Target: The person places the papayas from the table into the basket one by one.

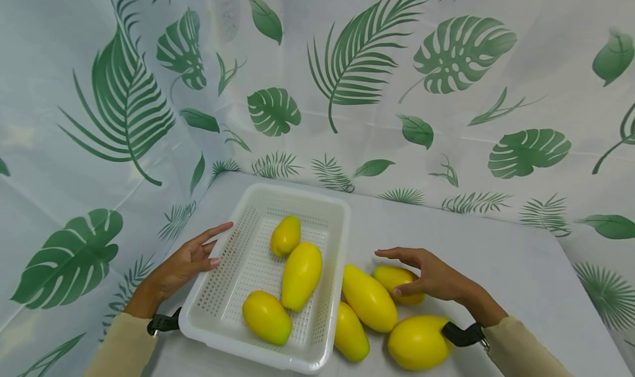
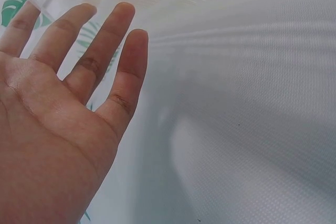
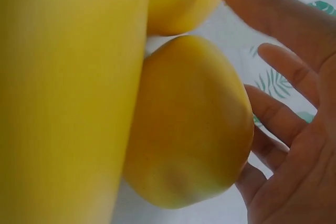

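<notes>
Left hand point(image 2: 58, 129) nearest its wrist camera, fingers loose beside the basket point(image 1: 218, 294); contact unclear. Right hand point(image 1: 437, 275): fingers spread at a mango point(image 1: 392, 278) on the worktop point(image 1: 486, 244), no grip. We judge: reach stage; next calls for curling round it. Three mangoes point(image 1: 421, 344) near it, three in basket. We see no writing.

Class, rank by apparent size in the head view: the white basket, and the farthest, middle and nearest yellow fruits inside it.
1. White basket
2. Middle fruit and nearest fruit: too alike to rank
3. Farthest fruit
</notes>
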{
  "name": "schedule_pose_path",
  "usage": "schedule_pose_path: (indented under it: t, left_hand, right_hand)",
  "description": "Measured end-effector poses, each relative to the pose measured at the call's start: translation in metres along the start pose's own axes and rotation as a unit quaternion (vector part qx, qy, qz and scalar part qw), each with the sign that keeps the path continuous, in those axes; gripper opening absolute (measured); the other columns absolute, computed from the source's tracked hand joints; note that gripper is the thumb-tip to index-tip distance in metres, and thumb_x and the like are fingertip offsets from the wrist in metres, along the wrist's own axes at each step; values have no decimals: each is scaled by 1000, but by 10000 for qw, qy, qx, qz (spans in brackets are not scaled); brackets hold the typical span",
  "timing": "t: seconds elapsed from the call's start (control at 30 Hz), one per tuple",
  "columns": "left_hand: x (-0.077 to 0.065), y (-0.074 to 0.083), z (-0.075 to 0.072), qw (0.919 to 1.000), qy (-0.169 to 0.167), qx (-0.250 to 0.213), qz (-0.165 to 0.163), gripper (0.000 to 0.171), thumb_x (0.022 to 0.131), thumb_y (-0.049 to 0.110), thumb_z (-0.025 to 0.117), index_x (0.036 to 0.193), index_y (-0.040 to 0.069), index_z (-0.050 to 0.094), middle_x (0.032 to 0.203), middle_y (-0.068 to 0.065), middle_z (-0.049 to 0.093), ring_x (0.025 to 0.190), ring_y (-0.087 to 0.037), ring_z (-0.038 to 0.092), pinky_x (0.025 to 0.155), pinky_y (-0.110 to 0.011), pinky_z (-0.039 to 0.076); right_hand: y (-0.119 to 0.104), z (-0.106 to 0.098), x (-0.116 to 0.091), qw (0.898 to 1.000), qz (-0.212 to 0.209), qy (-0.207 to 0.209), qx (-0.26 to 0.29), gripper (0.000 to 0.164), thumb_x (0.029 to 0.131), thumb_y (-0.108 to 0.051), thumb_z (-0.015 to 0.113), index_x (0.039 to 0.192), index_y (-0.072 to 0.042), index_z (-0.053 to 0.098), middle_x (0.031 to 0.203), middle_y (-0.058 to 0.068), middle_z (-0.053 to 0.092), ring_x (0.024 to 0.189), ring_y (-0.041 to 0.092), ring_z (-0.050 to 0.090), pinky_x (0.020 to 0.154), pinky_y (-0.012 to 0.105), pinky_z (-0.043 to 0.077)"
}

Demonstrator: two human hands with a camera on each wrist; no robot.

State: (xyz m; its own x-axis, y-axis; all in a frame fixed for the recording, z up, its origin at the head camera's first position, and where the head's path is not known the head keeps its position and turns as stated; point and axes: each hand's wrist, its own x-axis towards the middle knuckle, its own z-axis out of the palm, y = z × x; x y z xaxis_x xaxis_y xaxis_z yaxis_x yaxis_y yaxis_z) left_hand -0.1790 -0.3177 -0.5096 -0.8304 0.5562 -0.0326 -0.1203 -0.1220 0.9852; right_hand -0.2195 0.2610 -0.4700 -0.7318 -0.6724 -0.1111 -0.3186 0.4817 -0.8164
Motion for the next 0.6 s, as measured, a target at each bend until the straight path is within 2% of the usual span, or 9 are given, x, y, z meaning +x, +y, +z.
schedule_pose_path:
  t: [0.07, 0.13, 0.3, 0.4, 0.5, 0.6]
  left_hand:
    - [0, 0, 0, 10000, -21, 0, 1, 78, 108, -5, 48, 172, 24, 14, 168, -24, 39, 133, -36, 65, 100, -52, 62]
    - [0, 0, 0, 10000, -47, 1, 7, 78, 108, -5, 48, 172, 24, 14, 168, -24, 38, 134, -36, 65, 101, -51, 62]
    - [0, -1, -1, 10000, -70, 0, 30, 78, 108, -4, 48, 172, 23, 14, 168, -24, 39, 134, -35, 65, 101, -50, 62]
    - [0, -1, -1, 10000, -59, -9, 39, 78, 108, -4, 48, 172, 23, 14, 167, -23, 40, 133, -35, 65, 101, -51, 62]
    - [0, -2, -2, 10000, -67, -13, 48, 78, 108, -4, 48, 173, 23, 14, 167, -23, 40, 133, -35, 65, 101, -51, 62]
    - [0, -3, -3, 10000, -58, -13, 50, 78, 108, -4, 48, 172, 23, 14, 168, -23, 40, 133, -35, 65, 100, -51, 62]
  right_hand:
    - [1, 0, 1, 10000, 17, -73, -42, 67, 92, -20, 83, 154, -19, 57, 159, 5, 57, 153, 33, 47, 115, 84, 30]
    - [2, 0, 2, 9999, 45, -158, -47, 69, 92, -21, 84, 155, -16, 56, 160, 5, 56, 153, 31, 47, 116, 82, 30]
    - [4, 1, 5, 9993, 142, -347, 41, 72, 91, -23, 85, 156, -14, 54, 162, 8, 54, 151, 47, 45, 117, 80, 31]
    - [6, 2, 7, 9986, 211, -471, 99, 72, 92, -23, 84, 156, -15, 54, 162, 10, 53, 148, 48, 48, 118, 74, 36]
    - [7, 3, 8, 9979, 246, -575, 167, 72, 92, -24, 85, 156, -13, 54, 161, 10, 54, 144, 42, 53, 122, 47, 47]
    - [9, 5, 9, 9974, 188, -647, 259, 72, 92, -23, 85, 156, -11, 54, 161, 11, 54, 140, 33, 56, 114, 20, 47]
